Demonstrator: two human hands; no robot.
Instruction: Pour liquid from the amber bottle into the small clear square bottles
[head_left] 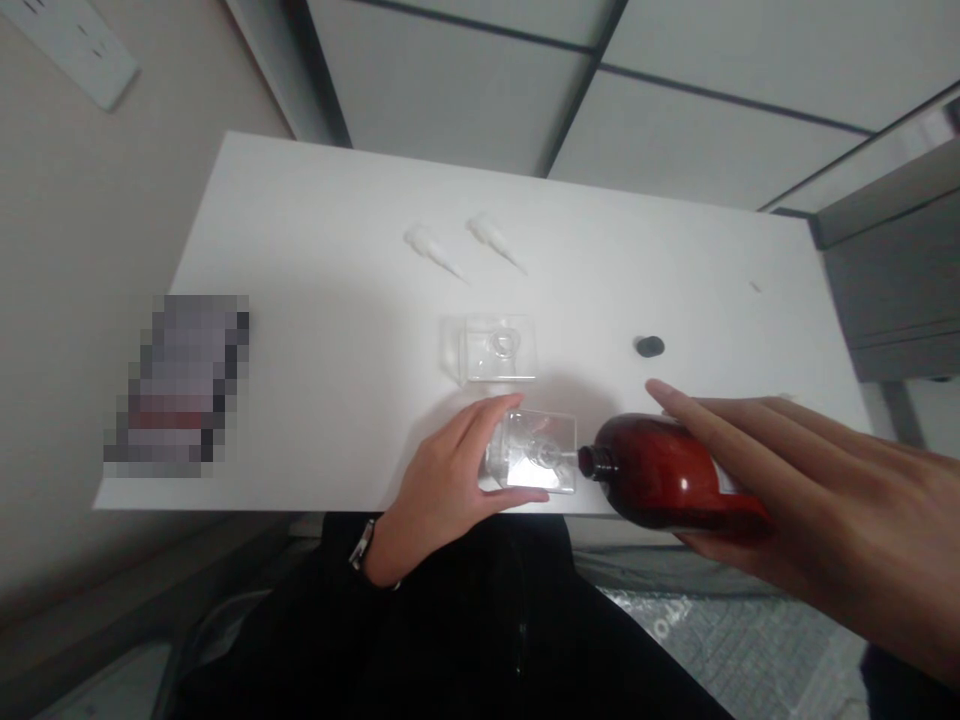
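My left hand [446, 480] is closed around a clear square-sided bottle [536, 440] near the table's front edge, thumb along one side and fingers along the other. In my right hand [795, 490] is a reddish-brown bottle [660, 470], tilted so that its open dark neck points left. That neck is right at the clear bottle's near right side; whether they touch I cannot tell. A second clear bottle [499, 350] stands just behind the first. Beyond my right fingertips lies a dark cap [650, 346].
Two white pointed nozzle tops [435, 252] lie towards the back of the white table [315, 250]. A blurred-out, pixelated object [184, 385] sits at the left edge. Pale panels [450, 80] rise behind the table, and a wall with a socket plate [71, 45] is at left.
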